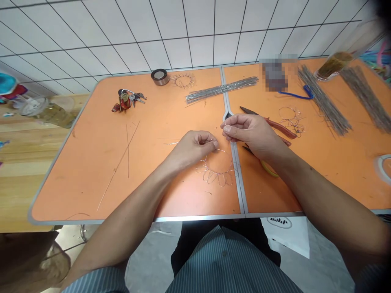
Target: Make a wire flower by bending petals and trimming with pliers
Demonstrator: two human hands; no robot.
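My view is bright, with soft shadows on the table (82, 142) beneath the forearms and a pale sheen near its front edge. Wide-angle stretch slants the wall (198, 40) lines; the right side blurs, a dark smudge fills the upper-right corner, pixelation masks one patch, and thin wires (217, 173) look faint.
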